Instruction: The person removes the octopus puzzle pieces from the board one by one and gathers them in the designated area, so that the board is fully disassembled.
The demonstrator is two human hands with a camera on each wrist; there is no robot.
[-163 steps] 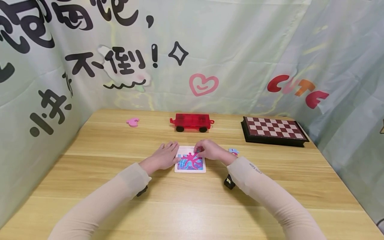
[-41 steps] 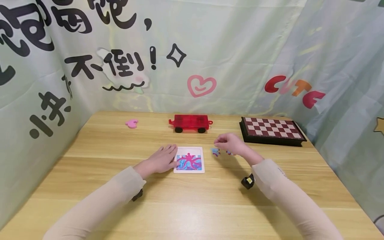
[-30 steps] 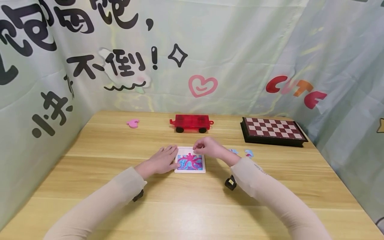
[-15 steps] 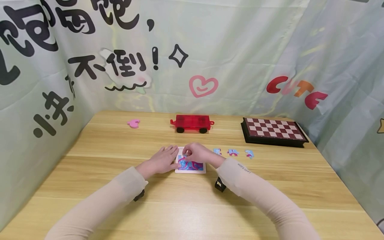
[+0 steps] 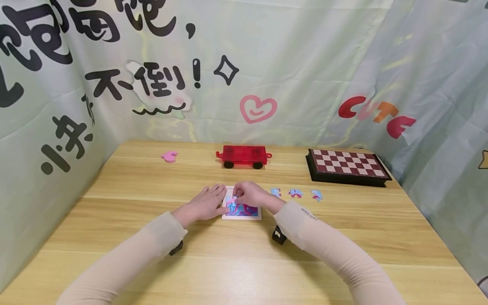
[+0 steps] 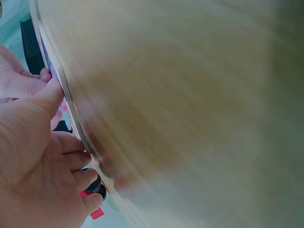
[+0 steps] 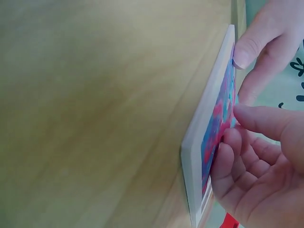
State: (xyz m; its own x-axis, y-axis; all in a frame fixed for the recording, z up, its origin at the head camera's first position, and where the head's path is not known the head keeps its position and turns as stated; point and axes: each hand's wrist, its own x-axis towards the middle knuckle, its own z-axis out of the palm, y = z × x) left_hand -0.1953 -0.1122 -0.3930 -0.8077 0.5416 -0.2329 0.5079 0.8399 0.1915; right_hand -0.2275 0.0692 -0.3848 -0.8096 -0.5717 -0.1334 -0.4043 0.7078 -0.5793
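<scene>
A small jigsaw puzzle (image 5: 244, 214) in a white frame lies on the table, its blue and purple picture showing pink octopus arms. My left hand (image 5: 206, 202) lies along the frame's left side, fingers extended and thumb on its edge. Over the upper left of the picture, my right hand (image 5: 253, 195) pinches a light blue puzzle piece, mostly hidden by the fingers. In the right wrist view, the thumb and fingertips of the right hand (image 7: 259, 161) meet at the puzzle's surface. Three loose puzzle pieces (image 5: 295, 193) lie in a row to the right.
Behind the puzzle stands a red toy wagon (image 5: 244, 155) with black wheels. A folded checkered board (image 5: 348, 164) in a black case sits at the back right. Back left lies a pink heart-like piece (image 5: 169, 156). A printed curtain (image 5: 305, 63) encloses the wooden table (image 5: 228, 262).
My right hand has moved left from beside the loose pieces to over the puzzle, then shifted to its upper left. The left hand has stayed on the frame's edge.
</scene>
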